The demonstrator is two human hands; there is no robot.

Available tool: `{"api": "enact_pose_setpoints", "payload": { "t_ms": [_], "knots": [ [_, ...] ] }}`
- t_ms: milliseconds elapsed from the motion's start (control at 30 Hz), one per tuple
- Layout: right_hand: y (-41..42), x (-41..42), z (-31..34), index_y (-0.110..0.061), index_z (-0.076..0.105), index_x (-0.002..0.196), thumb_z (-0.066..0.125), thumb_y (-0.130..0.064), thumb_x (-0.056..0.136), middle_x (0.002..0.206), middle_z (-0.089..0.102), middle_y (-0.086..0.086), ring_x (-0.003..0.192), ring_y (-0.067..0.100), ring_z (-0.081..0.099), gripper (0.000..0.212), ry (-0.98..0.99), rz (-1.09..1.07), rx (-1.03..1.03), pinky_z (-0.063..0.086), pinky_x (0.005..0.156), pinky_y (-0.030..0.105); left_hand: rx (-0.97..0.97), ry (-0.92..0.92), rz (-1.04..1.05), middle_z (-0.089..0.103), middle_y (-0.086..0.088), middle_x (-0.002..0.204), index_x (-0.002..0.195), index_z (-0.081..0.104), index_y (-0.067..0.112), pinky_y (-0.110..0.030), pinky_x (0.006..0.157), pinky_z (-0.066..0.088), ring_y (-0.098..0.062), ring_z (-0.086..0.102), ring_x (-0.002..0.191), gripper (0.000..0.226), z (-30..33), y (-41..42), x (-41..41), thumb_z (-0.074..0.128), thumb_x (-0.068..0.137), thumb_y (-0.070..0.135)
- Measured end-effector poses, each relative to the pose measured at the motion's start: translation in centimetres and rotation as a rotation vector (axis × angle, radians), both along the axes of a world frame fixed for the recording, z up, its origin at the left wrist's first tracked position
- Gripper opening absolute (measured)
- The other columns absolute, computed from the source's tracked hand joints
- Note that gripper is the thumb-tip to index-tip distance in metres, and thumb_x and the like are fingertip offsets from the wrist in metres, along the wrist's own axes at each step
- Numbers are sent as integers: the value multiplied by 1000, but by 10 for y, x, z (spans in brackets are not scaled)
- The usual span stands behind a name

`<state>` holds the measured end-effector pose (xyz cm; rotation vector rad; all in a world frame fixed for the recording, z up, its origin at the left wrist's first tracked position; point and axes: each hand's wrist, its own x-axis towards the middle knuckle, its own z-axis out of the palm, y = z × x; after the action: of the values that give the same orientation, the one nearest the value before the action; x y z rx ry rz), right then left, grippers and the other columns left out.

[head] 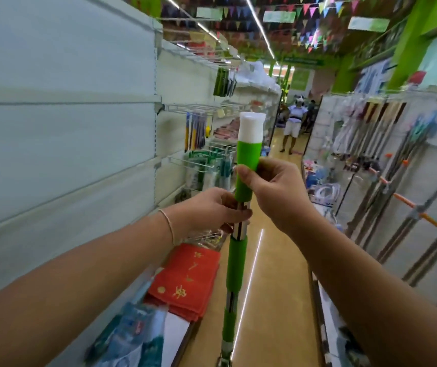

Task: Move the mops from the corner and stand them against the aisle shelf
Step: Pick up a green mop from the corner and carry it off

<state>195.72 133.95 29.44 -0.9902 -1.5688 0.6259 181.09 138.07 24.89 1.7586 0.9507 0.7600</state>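
A mop (238,260) with a green and steel handle and a white cap stands nearly upright in the middle of the aisle. My right hand (270,189) grips the upper green sleeve just below the white cap. My left hand (212,211) grips the steel part of the pole right under that sleeve. The mop head is out of sight below the frame. Along the right aisle shelf (408,144) lean several other mops (397,202) with steel poles and orange fittings.
The left shelf unit (66,154) runs beside me, with red mats (185,282) and packaged goods on its low ledge. A person (293,123) stands far down the aisle. The tan floor (273,274) lies between both shelf rows.
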Motion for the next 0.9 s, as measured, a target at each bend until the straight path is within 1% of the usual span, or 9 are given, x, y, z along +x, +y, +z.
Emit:
{"api": "enact_pose_setpoints", "payload": {
  "t_ms": [100,200,300,367,467,500,567,767,900],
  "knots": [
    [33,-18,16,-18,73,88,71,-16,90,86,75,9,82,23,72,3,10,93,9,61,70,26,2,-26,94,74,-4,85,92,71,13,-40,82,57,-24,71,84,16,10,25,-20,69,88,28],
    [61,-39,27,-14,73,91,73,-16,88,88,76,10,85,25,74,3,-9,175,32,61,75,34,32,-26,181,75,-7,85,89,71,11,-33,70,56,-18,72,75,19,21,43,-42,70,87,29],
    [85,-64,35,-11,74,93,75,-16,86,88,76,11,85,30,73,8,-22,249,60,62,78,44,60,-32,253,74,-17,94,92,72,6,-51,84,57,-34,72,87,26,28,51,-69,72,83,30],
    [98,-80,38,-12,74,90,76,-18,85,85,76,8,82,27,74,8,-39,288,80,62,77,45,71,-37,319,72,-24,95,93,71,1,-57,86,56,-42,70,90,31,33,53,-86,73,81,29],
    [119,-103,40,-6,74,89,77,-20,85,82,75,11,79,29,73,14,-62,340,116,61,75,50,93,-42,414,73,-15,82,84,71,7,-53,79,59,-34,73,82,9,40,60,-108,74,83,16],
    [126,-110,41,-3,74,89,77,-18,85,82,75,13,79,31,73,16,-57,365,121,60,75,52,90,-39,448,73,-14,83,84,71,6,-53,78,59,-33,73,82,8,43,61,-114,74,84,14],
    [139,-124,41,-2,74,87,78,-17,84,81,74,15,79,33,72,16,-45,413,119,59,75,53,85,-26,519,72,-20,91,91,70,-1,-53,77,60,-35,72,84,16,47,65,-124,73,84,13],
    [167,-160,51,-13,73,77,81,-29,81,70,73,4,62,17,71,18,-53,572,181,61,59,36,87,-43,661,74,-19,96,100,69,-4,-43,74,61,-33,73,86,24,60,57,-152,70,87,17],
    [172,-186,67,-8,70,76,84,-33,74,67,69,9,62,24,68,28,-44,683,237,58,59,46,75,-133,764,74,-19,99,110,64,-9,-37,71,60,-35,73,89,35,70,42,-165,70,85,16]
  ]
}}
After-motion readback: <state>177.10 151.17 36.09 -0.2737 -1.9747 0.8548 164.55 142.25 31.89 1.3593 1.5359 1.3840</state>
